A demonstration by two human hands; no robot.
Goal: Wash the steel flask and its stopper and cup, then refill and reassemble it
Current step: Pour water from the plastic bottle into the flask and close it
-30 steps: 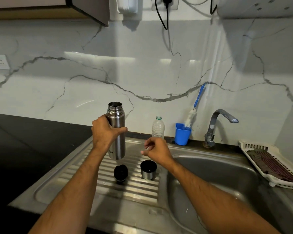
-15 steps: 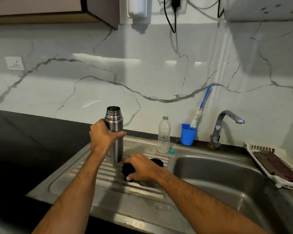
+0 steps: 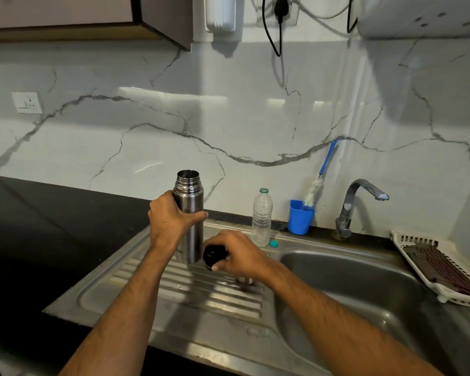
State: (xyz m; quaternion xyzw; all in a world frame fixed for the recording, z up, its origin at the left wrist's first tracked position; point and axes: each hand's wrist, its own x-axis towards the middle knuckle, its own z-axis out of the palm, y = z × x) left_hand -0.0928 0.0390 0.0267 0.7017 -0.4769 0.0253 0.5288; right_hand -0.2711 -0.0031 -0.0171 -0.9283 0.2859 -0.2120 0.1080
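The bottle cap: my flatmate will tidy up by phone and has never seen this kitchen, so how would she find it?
Start at the steel sink and look along its back rim, between the bowl and the wall. There a clear plastic bottle stands open, and the cap lies flat just right of its base. It is the only small teal disc there, far smaller than the blue cup behind it.

A home kitchen: steel sink [image 3: 364, 280] with tap [image 3: 358, 202], marble-look backsplash [image 3: 147, 137] (grey-veined), dark counter [image 3: 52, 226].
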